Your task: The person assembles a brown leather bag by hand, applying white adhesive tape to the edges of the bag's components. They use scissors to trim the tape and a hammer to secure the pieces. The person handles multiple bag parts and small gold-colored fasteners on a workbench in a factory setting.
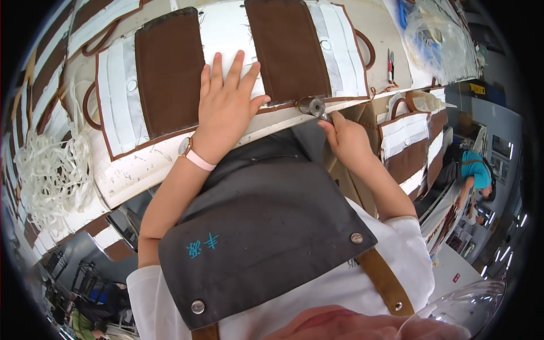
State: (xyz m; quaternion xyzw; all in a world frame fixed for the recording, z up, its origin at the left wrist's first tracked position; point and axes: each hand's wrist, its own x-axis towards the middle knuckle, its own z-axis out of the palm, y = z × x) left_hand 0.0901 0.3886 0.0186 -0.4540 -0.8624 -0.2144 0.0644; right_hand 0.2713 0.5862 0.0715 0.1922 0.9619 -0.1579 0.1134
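Observation:
My left hand (226, 102) lies flat, fingers spread, on a white and brown bag panel (170, 68) spread on the white worktable (136, 170). A pale pink wristwatch is on that wrist. My right hand (347, 136) pinches a small metal roller tool (313, 106) and holds it against the near brown-trimmed edge of the panel (283, 105). A second brown flap (286, 45) lies just right of my left hand. My grey apron fills the lower middle of the view.
A heap of white straps (54, 170) lies at the table's left end. More white and brown panels (408, 141) hang stacked on the right. A clear plastic bag (439, 39) and a red-handled tool (390, 62) rest at the far right. Another person in teal (476, 175) bends over farther right.

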